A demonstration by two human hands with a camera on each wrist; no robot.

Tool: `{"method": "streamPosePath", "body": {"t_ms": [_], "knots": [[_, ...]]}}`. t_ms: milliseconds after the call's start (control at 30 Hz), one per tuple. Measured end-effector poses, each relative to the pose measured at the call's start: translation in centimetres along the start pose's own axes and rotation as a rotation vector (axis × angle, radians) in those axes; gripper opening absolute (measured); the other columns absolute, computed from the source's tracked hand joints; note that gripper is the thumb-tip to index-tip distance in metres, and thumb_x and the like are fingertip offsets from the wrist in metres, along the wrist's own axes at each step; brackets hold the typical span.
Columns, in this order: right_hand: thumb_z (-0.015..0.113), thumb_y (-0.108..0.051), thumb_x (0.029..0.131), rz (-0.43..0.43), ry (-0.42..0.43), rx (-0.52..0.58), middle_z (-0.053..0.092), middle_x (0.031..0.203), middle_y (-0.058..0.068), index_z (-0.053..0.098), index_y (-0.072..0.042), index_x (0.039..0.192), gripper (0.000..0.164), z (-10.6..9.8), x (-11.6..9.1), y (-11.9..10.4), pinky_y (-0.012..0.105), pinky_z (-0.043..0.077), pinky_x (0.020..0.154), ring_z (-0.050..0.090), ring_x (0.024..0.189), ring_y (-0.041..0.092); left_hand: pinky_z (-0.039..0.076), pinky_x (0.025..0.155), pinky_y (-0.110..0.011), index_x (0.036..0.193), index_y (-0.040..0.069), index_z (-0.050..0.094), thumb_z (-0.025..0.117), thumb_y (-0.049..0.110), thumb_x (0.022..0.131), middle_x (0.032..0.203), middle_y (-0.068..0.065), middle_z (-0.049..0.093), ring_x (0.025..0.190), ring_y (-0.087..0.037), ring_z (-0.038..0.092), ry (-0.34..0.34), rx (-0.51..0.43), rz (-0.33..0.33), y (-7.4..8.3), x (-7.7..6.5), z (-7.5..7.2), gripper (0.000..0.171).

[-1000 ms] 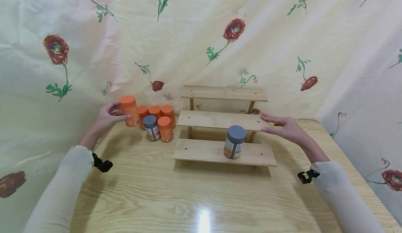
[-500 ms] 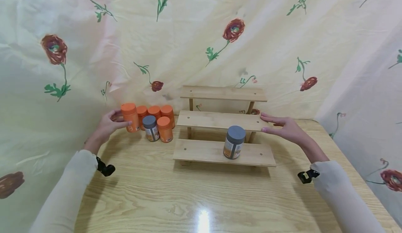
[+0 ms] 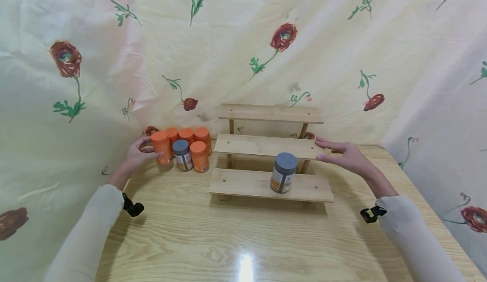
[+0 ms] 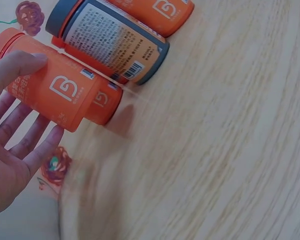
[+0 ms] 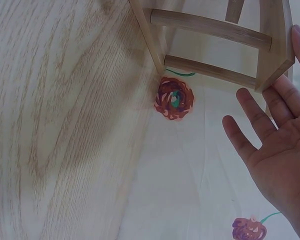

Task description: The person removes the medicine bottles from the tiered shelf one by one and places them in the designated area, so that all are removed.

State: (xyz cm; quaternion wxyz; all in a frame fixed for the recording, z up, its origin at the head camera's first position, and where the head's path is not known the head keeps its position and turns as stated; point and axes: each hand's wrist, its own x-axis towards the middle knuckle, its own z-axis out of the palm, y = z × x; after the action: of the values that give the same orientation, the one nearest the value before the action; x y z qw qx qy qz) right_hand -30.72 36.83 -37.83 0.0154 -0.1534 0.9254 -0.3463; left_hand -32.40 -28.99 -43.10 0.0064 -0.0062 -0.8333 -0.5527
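My left hand (image 3: 136, 155) grips an orange screw-lid jar (image 3: 161, 149), thumb on one side and fingers on the other, at the left end of a group of jars. Whether its base touches the table cannot be told. Beside it stand a grey-lidded jar (image 3: 184, 157) and several orange jars (image 3: 200, 157). In the left wrist view, the held jar (image 4: 55, 82) overlaps another orange jar (image 4: 105, 102). My right hand (image 3: 344, 155) holds the right end of the middle board of a three-tier wooden shelf (image 3: 262, 144), with thumb and fingers on its opposite edges.
Another grey-lidded jar (image 3: 283, 174) stands on the shelf's lowest board. Behind the shelf hangs a floral cloth (image 3: 228, 53), and it continues along both sides of the wooden table (image 3: 213, 239).
My left hand has lowered the orange jar and brought it slightly right, up against the other jars. My right hand has kept its place on the shelf.
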Motion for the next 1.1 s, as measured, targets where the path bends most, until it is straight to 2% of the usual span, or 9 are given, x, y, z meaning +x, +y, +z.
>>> {"method": "streamPosePath", "body": {"t_ms": [67,200,267,433,500,633,767,867,1100], "knots": [[0.072,-0.043,0.095,-0.001,-0.002,0.004,0.045,0.159,0.000,0.053,-0.022,0.150,0.062,0.0,0.0,0.0,0.063,0.038,0.113,0.037,0.150,0.034,0.054,0.101,-0.028,0.154,0.006,0.037,0.080,0.020,0.090,0.153,-0.016,0.044,0.127,-0.029,0.056,-0.001,-0.001,-0.004,-0.1,0.0,0.2,0.079],[0.072,-0.043,0.095,0.005,-0.005,0.016,0.046,0.159,0.000,0.053,-0.023,0.149,0.061,0.0,0.0,0.1,0.063,0.038,0.114,0.037,0.150,0.033,0.046,0.113,-0.047,0.156,0.007,0.034,0.080,0.021,0.090,0.157,-0.019,0.040,0.137,-0.041,0.048,-0.010,-0.010,-0.019,-0.2,-0.2,0.5,0.082],[0.071,-0.043,0.095,0.000,-0.013,0.013,0.045,0.159,0.002,0.052,-0.022,0.150,0.062,0.0,0.0,0.1,0.064,0.038,0.113,0.036,0.150,0.035,0.048,0.112,-0.045,0.157,0.007,0.032,0.080,0.022,0.090,0.158,-0.019,0.038,0.139,-0.042,0.047,-0.015,-0.014,-0.018,-0.2,-0.3,0.6,0.083],[0.071,-0.042,0.095,-0.004,-0.014,0.008,0.045,0.159,0.003,0.052,-0.021,0.150,0.062,0.0,0.0,0.1,0.064,0.038,0.113,0.036,0.150,0.036,0.053,0.099,-0.024,0.156,0.007,0.034,0.080,0.017,0.089,0.154,-0.019,0.041,0.136,-0.039,0.049,-0.014,-0.028,0.002,-0.4,-0.5,0.8,0.081],[0.071,-0.042,0.095,0.002,-0.008,0.014,0.045,0.159,0.002,0.052,-0.023,0.150,0.062,0.0,0.0,0.1,0.063,0.038,0.113,0.036,0.150,0.034,0.052,0.103,-0.027,0.155,0.006,0.034,0.081,0.016,0.089,0.153,-0.019,0.041,0.135,-0.038,0.049,-0.010,-0.031,0.009,-0.5,-0.5,0.9,0.082],[0.072,-0.042,0.095,0.005,-0.004,0.021,0.044,0.159,0.000,0.052,-0.024,0.150,0.062,0.1,-0.1,0.1,0.063,0.038,0.114,0.036,0.151,0.032,0.046,0.113,-0.042,0.154,0.006,0.035,0.081,0.013,0.088,0.151,-0.017,0.043,0.135,-0.035,0.047,0.003,-0.033,0.015,-0.8,-0.3,1.0,0.082],[0.072,-0.042,0.095,0.004,-0.002,0.023,0.044,0.159,-0.001,0.052,-0.024,0.150,0.061,0.1,-0.1,0.1,0.063,0.038,0.114,0.036,0.151,0.032,0.050,0.103,-0.026,0.152,0.005,0.036,0.081,0.013,0.088,0.147,-0.013,0.045,0.134,-0.035,0.047,0.005,-0.038,0.017,-1.2,0.0,1.0,0.079],[0.072,-0.041,0.095,0.002,-0.003,0.025,0.044,0.160,-0.001,0.052,-0.025,0.150,0.061,0.1,-0.1,0.2,0.063,0.038,0.114,0.036,0.151,0.032,0.051,0.099,-0.024,0.152,0.004,0.036,0.081,0.017,0.088,0.150,-0.015,0.044,0.136,-0.039,0.047,-0.001,-0.027,0.011,-1.5,0.0,1.0,0.079],[0.072,-0.040,0.095,-0.001,0.001,0.023,0.044,0.159,0.000,0.052,-0.024,0.150,0.061,0.2,-0.2,0.1,0.063,0.038,0.114,0.036,0.151,0.033,0.045,0.113,-0.048,0.156,0.005,0.031,0.079,0.015,0.091,0.159,-0.020,0.036,0.141,-0.043,0.043,-0.013,-0.013,-0.027,-1.7,0.1,1.0,0.081]]}}
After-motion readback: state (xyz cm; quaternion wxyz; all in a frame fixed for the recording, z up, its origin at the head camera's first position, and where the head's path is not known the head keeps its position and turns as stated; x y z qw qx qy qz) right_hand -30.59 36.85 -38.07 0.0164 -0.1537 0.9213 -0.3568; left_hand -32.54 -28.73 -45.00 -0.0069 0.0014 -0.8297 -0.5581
